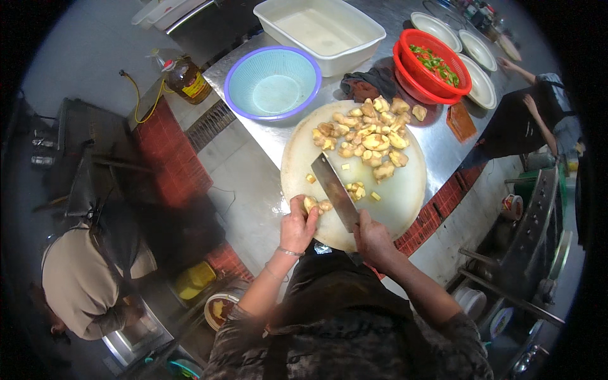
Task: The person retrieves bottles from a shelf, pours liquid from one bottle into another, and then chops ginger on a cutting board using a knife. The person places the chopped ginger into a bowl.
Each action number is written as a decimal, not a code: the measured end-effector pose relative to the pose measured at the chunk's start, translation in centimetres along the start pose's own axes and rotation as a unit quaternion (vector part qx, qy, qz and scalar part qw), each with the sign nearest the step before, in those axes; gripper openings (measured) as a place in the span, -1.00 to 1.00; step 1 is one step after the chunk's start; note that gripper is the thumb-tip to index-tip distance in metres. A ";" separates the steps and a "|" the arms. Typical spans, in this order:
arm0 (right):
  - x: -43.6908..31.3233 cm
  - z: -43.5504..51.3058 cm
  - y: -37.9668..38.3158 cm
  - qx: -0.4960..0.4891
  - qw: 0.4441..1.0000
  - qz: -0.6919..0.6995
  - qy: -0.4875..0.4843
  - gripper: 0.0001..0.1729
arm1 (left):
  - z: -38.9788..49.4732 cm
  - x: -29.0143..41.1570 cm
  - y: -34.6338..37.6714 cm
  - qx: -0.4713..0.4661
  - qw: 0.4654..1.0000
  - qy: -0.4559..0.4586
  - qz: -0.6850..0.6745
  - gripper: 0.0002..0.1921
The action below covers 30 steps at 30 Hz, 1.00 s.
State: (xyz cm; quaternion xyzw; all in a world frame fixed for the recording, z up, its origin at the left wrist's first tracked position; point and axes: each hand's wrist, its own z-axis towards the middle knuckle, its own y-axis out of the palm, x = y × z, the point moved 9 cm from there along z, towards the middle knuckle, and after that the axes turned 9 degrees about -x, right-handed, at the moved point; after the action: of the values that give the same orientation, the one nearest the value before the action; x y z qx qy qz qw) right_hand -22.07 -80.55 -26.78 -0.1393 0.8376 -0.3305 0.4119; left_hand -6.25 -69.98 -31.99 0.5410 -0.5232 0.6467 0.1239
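On the round cutting board, my left hand grips a piece of ginger root near the board's lower left edge. My right hand is closed on the handle of a cleaver, its broad blade slanting up and left across the board, just right of the held ginger. Cut ginger chunks lie beside the blade's right side, with a few single bits around them. A large heap of ginger roots covers the board's far part. The cleaver's handle is mostly hidden in my hand.
Beyond the board stand a blue plastic basket, a white plastic tub, a dark cloth and red baskets with chopped peppers. Plates line the metal table's far right. One person stands at right, another at lower left.
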 end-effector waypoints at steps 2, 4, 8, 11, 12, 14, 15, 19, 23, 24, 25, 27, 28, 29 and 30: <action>-0.8 0.6 0.8 0.028 0.999 -0.030 -0.019 -0.80 | 0.1 0.0 0.2 -0.014 1.000 -0.007 0.000 -0.58; -2.2 0.9 1.0 0.049 0.997 -0.028 -0.046 -0.86 | 0.2 0.2 -0.2 -0.019 1.000 -0.018 -0.007 -0.58; -2.8 1.9 2.0 0.022 0.996 -0.069 -0.049 -0.81 | 0.3 0.4 -0.2 -0.013 0.999 -0.027 -0.021 -0.57; -2.8 1.8 2.2 0.003 0.995 -0.079 -0.067 -0.77 | 0.3 0.4 -0.3 -0.012 0.999 -0.035 -0.021 -0.56; -2.9 1.8 2.5 -0.021 0.993 -0.101 -0.062 -0.77 | 0.2 0.3 -0.3 -0.013 0.999 -0.040 -0.021 -0.56; -3.4 1.5 2.5 -0.055 0.988 -0.133 -0.051 -0.78 | -0.1 0.5 -0.3 0.023 1.000 -0.008 0.019 -0.55; -3.9 1.3 2.3 -0.065 0.987 -0.139 -0.044 -0.79 | -0.3 0.8 -0.4 0.040 0.998 0.008 0.041 -0.54; -4.5 1.6 2.4 -0.132 0.976 -0.174 -0.008 -0.80 | -0.3 0.1 0.3 0.015 0.999 -0.032 0.006 -0.53; -4.5 2.9 2.9 -0.132 0.983 -0.127 -0.027 -0.78 | -0.4 -0.3 0.9 -0.003 0.999 -0.023 0.036 -0.53; -3.8 3.4 3.8 -0.126 0.984 -0.126 -0.026 -0.78 | -0.5 -0.3 0.8 -0.008 0.999 -0.025 0.021 -0.53; -3.3 3.9 4.5 -0.121 0.985 -0.124 -0.026 -0.78 | -0.4 -0.3 0.7 -0.011 1.000 -0.028 0.007 -0.52; -1.2 4.5 4.8 -0.111 0.991 -0.068 0.001 -0.78 | 0.1 0.4 -1.0 0.030 0.999 0.007 0.023 -0.53; -0.2 4.5 4.5 -0.106 0.993 -0.040 0.015 -0.77 | 0.5 1.0 -2.0 0.050 0.998 0.026 0.030 -0.53; 0.6 4.1 3.9 -0.087 0.996 -0.022 0.017 -0.77 | 1.5 0.5 -2.9 0.045 0.999 0.006 0.003 -0.56; 0.7 3.4 3.0 -0.073 0.997 -0.008 0.015 -0.77 | 3.0 0.4 -4.3 0.064 0.998 0.018 0.014 -0.57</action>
State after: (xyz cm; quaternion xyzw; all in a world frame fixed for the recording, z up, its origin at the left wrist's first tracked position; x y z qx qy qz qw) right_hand -19.75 -80.20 -30.67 -0.1704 0.8644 -0.2742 0.3855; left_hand -1.63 -70.77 -29.71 0.5282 -0.4865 0.6901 0.0895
